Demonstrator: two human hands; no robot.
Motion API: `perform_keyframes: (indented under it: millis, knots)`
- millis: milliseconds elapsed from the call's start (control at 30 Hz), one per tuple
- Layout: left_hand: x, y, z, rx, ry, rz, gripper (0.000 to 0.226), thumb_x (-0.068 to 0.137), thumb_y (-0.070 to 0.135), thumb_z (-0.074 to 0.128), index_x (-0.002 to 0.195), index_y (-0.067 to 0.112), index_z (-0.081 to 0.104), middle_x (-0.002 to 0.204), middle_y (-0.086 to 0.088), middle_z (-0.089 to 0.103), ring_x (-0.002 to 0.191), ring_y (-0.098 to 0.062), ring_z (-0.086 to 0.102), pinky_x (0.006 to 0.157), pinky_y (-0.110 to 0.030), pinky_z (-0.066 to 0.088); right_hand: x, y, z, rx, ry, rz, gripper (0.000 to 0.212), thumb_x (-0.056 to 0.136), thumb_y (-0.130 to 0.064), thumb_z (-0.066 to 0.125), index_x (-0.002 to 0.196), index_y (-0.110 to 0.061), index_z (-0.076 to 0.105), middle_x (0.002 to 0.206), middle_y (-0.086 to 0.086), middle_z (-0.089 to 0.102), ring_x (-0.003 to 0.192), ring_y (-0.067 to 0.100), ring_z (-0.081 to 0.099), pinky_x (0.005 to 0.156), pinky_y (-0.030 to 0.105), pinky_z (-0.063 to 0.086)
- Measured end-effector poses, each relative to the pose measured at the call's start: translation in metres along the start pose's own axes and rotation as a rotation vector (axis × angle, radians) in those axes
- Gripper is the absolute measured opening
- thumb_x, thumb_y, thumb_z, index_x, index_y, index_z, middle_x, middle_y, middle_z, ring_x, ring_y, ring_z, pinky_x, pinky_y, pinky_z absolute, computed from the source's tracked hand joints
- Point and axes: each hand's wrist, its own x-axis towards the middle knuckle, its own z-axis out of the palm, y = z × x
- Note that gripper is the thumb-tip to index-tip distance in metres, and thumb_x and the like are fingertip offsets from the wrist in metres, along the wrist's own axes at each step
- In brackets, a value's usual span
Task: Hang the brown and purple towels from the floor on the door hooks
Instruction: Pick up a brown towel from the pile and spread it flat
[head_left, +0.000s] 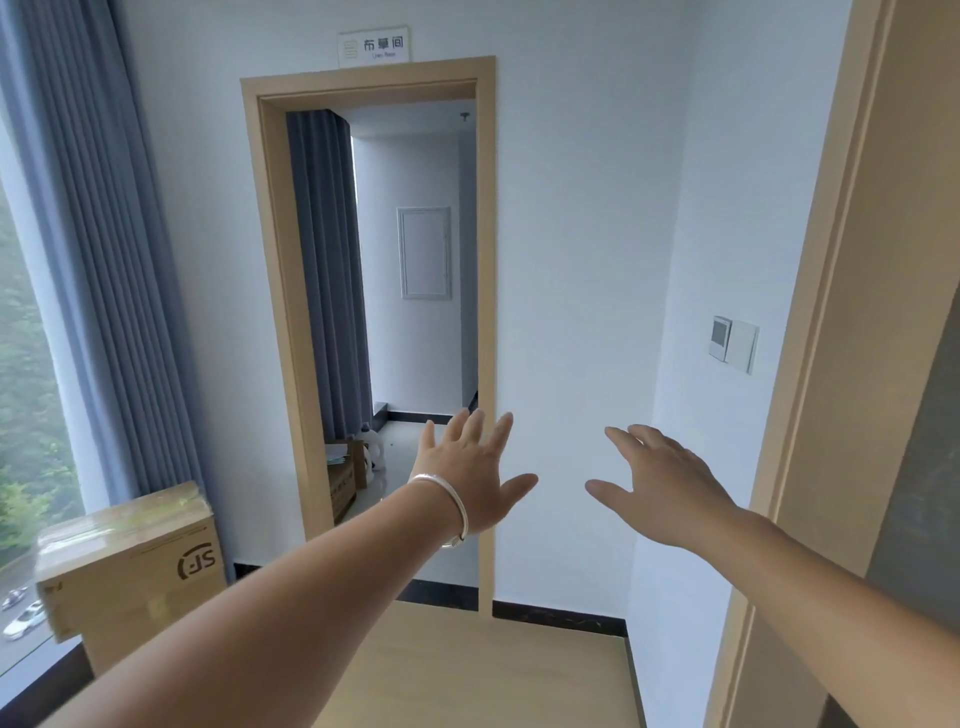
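Note:
Both my arms reach forward in front of a white wall. My left hand (470, 470), with a silver bangle on its wrist, has its fingers spread and holds nothing. My right hand (660, 480) is spread flat as well and holds nothing. Neither hand touches the wall or anything else that I can see. No brown towel, purple towel or door hooks show in this view. An open doorway with a tan wooden frame (485, 322) stands just behind my left hand.
Through the doorway lie a small room with a grey curtain (324, 270), cardboard boxes (345, 475) and a white jug (375, 449). A taped cardboard box (132, 566) sits at the lower left under a window with curtains. A second tan door frame (826, 364) and a wall switch (733, 344) stand on the right.

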Motion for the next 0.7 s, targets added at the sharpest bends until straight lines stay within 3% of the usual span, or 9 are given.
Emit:
perform_keyframes:
  millis: [367,700]
  knots:
    - [0.165,-0.023,0.073,-0.009,-0.001,0.021,0.078,0.091,0.069,0.023,0.152,0.028,-0.002,0.159,-0.004,0.008,0.147,-0.023,-0.001,0.117,-0.054,0.005,0.155,0.040,0.046,0.000,-0.016,0.016,0.076,0.091,-0.064,0.040,0.152,-0.027,0.014,0.160,-0.001,0.013,0.146,0.017,0.013,0.117,0.043,0.017]
    - [0.333,-0.098,0.128,-0.056,0.038,0.022,0.077,0.091,0.069,0.025,0.151,0.029,-0.001,0.159,-0.003,0.010,0.147,-0.021,0.000,0.117,-0.052,0.005,0.340,0.026,0.091,-0.035,-0.012,-0.013,0.075,0.091,-0.063,0.041,0.152,-0.027,0.015,0.159,0.001,0.015,0.145,0.019,0.016,0.117,0.042,0.019]
